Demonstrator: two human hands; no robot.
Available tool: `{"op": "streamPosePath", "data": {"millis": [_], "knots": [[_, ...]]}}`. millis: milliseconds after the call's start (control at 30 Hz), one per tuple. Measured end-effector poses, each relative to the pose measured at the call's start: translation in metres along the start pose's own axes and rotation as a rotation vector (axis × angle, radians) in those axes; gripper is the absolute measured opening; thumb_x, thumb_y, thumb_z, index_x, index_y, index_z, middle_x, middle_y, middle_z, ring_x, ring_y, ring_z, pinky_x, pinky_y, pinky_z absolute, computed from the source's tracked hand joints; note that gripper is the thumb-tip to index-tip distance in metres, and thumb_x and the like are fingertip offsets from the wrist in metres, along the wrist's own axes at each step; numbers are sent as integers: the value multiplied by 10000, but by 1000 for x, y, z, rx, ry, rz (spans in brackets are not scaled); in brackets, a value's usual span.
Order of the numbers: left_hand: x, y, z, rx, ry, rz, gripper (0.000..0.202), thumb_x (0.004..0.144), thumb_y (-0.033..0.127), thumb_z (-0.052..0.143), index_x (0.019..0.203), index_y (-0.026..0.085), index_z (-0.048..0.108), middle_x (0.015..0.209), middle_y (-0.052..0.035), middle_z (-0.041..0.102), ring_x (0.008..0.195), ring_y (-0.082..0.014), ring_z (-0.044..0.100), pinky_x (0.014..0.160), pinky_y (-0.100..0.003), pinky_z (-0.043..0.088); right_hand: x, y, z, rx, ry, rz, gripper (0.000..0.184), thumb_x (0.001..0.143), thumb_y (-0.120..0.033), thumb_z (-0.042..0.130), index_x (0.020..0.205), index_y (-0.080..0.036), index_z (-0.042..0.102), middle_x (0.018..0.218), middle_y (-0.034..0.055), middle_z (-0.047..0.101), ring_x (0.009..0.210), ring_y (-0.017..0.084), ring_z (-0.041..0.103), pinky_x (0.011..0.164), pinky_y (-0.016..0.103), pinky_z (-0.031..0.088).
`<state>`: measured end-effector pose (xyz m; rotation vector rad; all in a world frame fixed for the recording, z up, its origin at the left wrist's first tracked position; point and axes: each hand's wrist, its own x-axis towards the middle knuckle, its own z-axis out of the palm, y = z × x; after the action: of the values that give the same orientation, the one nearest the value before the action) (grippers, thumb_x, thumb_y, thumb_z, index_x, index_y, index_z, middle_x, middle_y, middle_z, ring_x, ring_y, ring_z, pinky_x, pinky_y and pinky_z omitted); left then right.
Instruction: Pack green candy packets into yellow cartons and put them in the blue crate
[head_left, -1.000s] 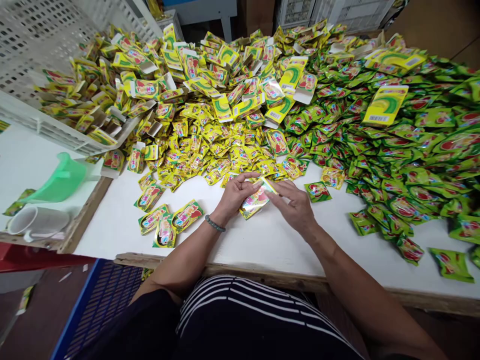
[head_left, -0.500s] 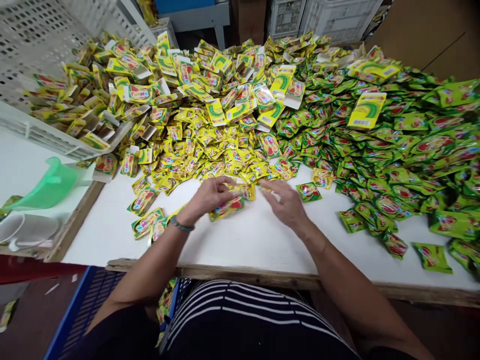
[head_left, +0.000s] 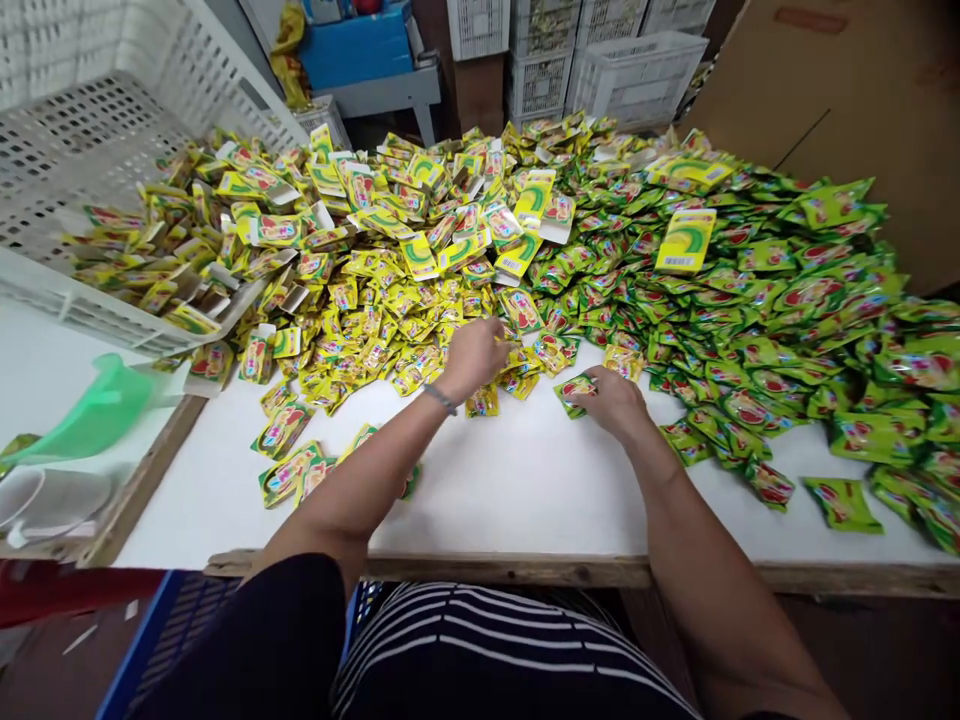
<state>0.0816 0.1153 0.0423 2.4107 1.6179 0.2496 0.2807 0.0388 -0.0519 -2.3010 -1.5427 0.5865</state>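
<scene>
My left hand (head_left: pixel 472 355) reaches into the near edge of a heap of small yellow sachets (head_left: pixel 390 320), its fingers curled down onto them. My right hand (head_left: pixel 611 400) lies on the white table (head_left: pixel 525 480) and pinches a green sachet (head_left: pixel 571 388) at the edge of a big heap of green sachets (head_left: pixel 757 320). Several filled yellow packs (head_left: pixel 289 470) lie by my left forearm, partly hidden by it. Flat yellow cartons (head_left: pixel 684 240) rest on top of the heaps.
A white perforated crate (head_left: pixel 90 130) at the left spills more yellow cartons. A green scoop (head_left: pixel 90 410) and a white cup (head_left: pixel 45 500) sit on a lower board at the left. A blue crate (head_left: pixel 165 630) stands below the table edge. White crates (head_left: pixel 600 60) stand behind.
The yellow pack that both hands held is gone from them. Both hands have moved forward, the left into the yellow sachets, the right onto a green sachet. The camera tilted up.
</scene>
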Motion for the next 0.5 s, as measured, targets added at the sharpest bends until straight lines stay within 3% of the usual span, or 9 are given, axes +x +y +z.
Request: {"op": "streamPosePath", "data": {"millis": [100, 200, 300, 400, 500], "knots": [[42, 26, 30, 59, -93, 207, 431, 764, 323, 737, 1116, 91, 647, 1118, -198, 628, 1076, -315, 565, 848, -339, 420, 6, 9, 10, 43, 162, -110, 361, 746, -457, 691, 1011, -212, 690, 952, 117, 697, 988, 322, 611, 821, 450, 474], [66, 36, 51, 73, -183, 291, 564, 620, 309, 853, 1096, 92, 644, 1140, -212, 589, 1158, -366, 496, 938, -375, 392, 12, 15, 17, 94, 296, -168, 331, 775, -460, 651, 983, -205, 686, 975, 127, 682, 1013, 326, 578, 851, 493, 458], [72, 34, 61, 15, -205, 296, 428, 621, 276, 844, 973, 122, 654, 1084, -180, 597, 1117, -351, 511, 931, -385, 391, 17, 9, 22, 173, 312, -169, 314, 774, -411, 649, 1009, -204, 671, 964, 114, 679, 1003, 310, 572, 877, 494, 447], [66, 28, 64, -81, -210, 280, 287, 699, 230, 771, 937, 147, 633, 1031, -138, 621, 1006, -296, 564, 832, -347, 417, 23, -2, 27, 267, 302, -156, 353, 749, -333, 669, 1074, -197, 641, 935, 91, 686, 992, 295, 583, 894, 480, 438], [58, 22, 64, -211, -197, 263, 323, 692, 184, 761, 978, 159, 614, 907, -78, 640, 857, -239, 584, 743, -312, 412, 28, -10, 27, 377, 235, -120, 240, 713, -254, 679, 943, -196, 642, 758, 30, 667, 814, 232, 613, 814, 394, 457]]}}
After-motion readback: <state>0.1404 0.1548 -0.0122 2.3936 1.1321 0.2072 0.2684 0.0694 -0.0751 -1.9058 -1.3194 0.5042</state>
